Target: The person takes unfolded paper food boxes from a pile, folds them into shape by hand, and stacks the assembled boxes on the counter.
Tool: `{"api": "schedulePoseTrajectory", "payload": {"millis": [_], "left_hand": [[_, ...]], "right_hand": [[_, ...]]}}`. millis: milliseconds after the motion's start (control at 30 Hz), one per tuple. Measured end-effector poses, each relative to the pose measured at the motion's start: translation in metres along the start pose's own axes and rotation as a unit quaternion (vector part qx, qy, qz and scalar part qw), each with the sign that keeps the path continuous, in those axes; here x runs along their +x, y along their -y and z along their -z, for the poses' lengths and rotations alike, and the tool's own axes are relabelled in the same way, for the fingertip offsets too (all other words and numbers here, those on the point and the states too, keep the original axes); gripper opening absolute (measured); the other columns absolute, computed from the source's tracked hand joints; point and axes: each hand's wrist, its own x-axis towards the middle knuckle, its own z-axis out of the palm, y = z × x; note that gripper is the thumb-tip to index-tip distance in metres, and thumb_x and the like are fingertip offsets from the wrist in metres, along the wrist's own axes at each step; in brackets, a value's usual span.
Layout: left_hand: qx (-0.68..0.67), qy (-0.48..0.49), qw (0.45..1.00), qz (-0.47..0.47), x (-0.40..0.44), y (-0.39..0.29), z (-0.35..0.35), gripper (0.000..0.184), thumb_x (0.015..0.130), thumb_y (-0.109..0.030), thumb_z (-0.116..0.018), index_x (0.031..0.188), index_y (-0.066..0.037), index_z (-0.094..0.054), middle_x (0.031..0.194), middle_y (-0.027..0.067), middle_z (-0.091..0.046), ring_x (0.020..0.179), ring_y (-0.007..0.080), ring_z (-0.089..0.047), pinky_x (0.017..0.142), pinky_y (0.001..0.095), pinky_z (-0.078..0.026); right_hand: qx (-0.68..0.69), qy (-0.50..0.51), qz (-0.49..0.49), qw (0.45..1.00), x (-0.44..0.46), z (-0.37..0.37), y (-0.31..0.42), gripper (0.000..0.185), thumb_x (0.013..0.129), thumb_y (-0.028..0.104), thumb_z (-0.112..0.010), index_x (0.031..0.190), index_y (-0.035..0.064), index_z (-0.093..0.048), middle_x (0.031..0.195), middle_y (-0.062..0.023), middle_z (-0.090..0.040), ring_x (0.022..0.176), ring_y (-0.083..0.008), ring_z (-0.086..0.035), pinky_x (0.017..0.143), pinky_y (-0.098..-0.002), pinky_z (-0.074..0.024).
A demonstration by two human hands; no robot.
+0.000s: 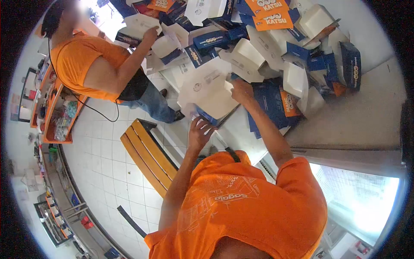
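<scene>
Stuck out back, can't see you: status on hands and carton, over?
Left hand at open carton's near edge. Right hand at its right side. Other boxes crowding it, beyond and right.

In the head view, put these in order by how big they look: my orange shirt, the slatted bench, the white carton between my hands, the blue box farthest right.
1. Your orange shirt
2. White carton and slatted bench: too close to rank
3. Blue box, farthest right
</scene>
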Motion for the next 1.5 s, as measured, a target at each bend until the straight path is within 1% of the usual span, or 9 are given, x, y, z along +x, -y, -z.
{"api": "schedulePoseTrajectory", "payload": {"millis": [133, 333, 433, 533, 667, 867, 1167, 1367, 1500], "left_hand": [[-0.062, -0.015, 0.997, 0.032, 0.01, -0.015, 0.012, 0.015, 0.071, -0.02, -0.087, 0.079, -0.011, -0.077, 0.091, 0.0021, -0.072, 0.107, 0.0276, -0.062, 0.095, 0.0426, -0.051], [-0.048, -0.01, 0.998, 0.026, 0.019, -0.005, 0.017, 0.017, 0.071, -0.023, -0.086, 0.074, -0.01, -0.075, 0.086, -0.0005, -0.073, 0.103, 0.0254, -0.061, 0.092, 0.0401, -0.049], [-0.046, 0.045, 0.998, 0.0, 0.023, 0.003, 0.018, 0.018, 0.07, -0.026, -0.086, 0.075, -0.011, -0.075, 0.087, -0.0016, -0.073, 0.101, 0.0247, -0.06, 0.09, 0.0409, -0.048], [-0.057, 0.082, 0.995, 0.012, 0.022, 0.004, 0.019, 0.018, 0.071, -0.026, -0.084, 0.076, -0.012, -0.074, 0.085, -0.0017, -0.072, 0.101, 0.0241, -0.059, 0.092, 0.0433, -0.046], [-0.057, 0.05, 0.997, -0.004, 0.018, 0.003, 0.013, 0.016, 0.073, -0.025, -0.083, 0.077, -0.013, -0.073, 0.085, -0.002, -0.07, 0.104, 0.0228, -0.059, 0.097, 0.0461, -0.043], [0.016, 0.003, 1.0, -0.021, 0.015, -0.005, 0.017, 0.018, 0.075, -0.028, -0.083, 0.082, -0.015, -0.072, 0.1, -0.002, -0.067, 0.109, 0.0249, -0.058, 0.099, 0.0474, -0.041], [0.084, 0.045, 0.989, 0.114, 0.006, 0.015, 0.01, 0.063, 0.062, -0.05, -0.087, 0.112, -0.017, -0.07, 0.123, 0.0085, -0.059, 0.113, 0.0288, -0.058, 0.092, 0.0469, -0.043], [0.141, 0.103, 0.959, 0.223, -0.005, 0.011, -0.007, 0.091, 0.064, -0.058, -0.081, 0.141, -0.02, -0.05, 0.135, 0.012, -0.058, 0.111, 0.0342, -0.064, 0.083, 0.0509, -0.046], [0.092, 0.113, 0.953, 0.268, -0.004, 0.007, -0.013, 0.089, 0.061, -0.056, -0.082, 0.138, -0.021, -0.051, 0.132, 0.01, -0.061, 0.111, 0.0298, -0.065, 0.081, 0.05, -0.044]], "right_hand": [[-0.021, -0.045, -0.033, 0.998, -0.001, -0.002, 0.006, 0.052, 0.079, 0.011, -0.071, 0.127, 0.0041, -0.05, 0.11, -0.0195, -0.066, 0.094, -0.038, -0.069, 0.077, -0.0512, -0.0561], [0.085, -0.099, -0.038, 0.991, -0.008, -0.008, -0.005, 0.044, 0.08, 0.005, -0.067, 0.12, 0.01, -0.049, 0.112, -0.0172, -0.064, 0.11, -0.0376, -0.062, 0.088, -0.0503, -0.0497], [-0.048, -0.179, 0.036, 0.982, -0.017, 0.018, 0.016, 0.049, 0.081, 0.013, -0.069, 0.126, 0.0061, -0.052, 0.114, -0.0203, -0.062, 0.111, -0.0369, -0.06, 0.093, -0.0495, -0.0482], [0.09, -0.217, 0.189, 0.953, -0.034, 0.034, 0.034, 0.042, 0.083, 0.02, -0.07, 0.12, 0.0065, -0.057, 0.113, -0.0211, -0.061, 0.113, -0.0355, -0.056, 0.098, -0.0493, -0.0433], [0.244, 0.031, 0.26, 0.934, -0.089, 0.008, 0.067, 0.031, 0.085, 0.021, -0.07, 0.11, 0.0033, -0.061, 0.106, -0.0211, -0.062, 0.107, -0.0379, -0.059, 0.094, -0.05, -0.0447], [0.115, 0.02, 0.231, 0.966, -0.12, -0.001, 0.083, 0.02, 0.088, 0.015, -0.066, 0.097, -0.0023, -0.06, 0.093, -0.0191, -0.064, 0.088, -0.0401, -0.063, 0.081, -0.0523, -0.048], [0.064, 0.033, 0.113, 0.991, -0.082, 0.004, 0.118, 0.031, 0.096, 0.032, -0.058, 0.101, 0.0023, -0.064, 0.08, -0.0178, -0.071, 0.072, -0.0411, -0.069, 0.067, -0.0523, -0.054], [0.034, 0.084, 0.082, 0.993, -0.065, -0.003, 0.134, 0.022, 0.089, 0.019, -0.061, 0.104, 0.0031, -0.061, 0.082, -0.0179, -0.071, 0.075, -0.0357, -0.072, 0.068, -0.0519, -0.0553], [-0.005, 0.084, 0.109, 0.991, -0.071, -0.006, 0.129, 0.023, 0.084, 0.015, -0.062, 0.104, 0.0016, -0.062, 0.08, -0.0183, -0.071, 0.076, -0.0357, -0.072, 0.068, -0.0504, -0.0559]]}}
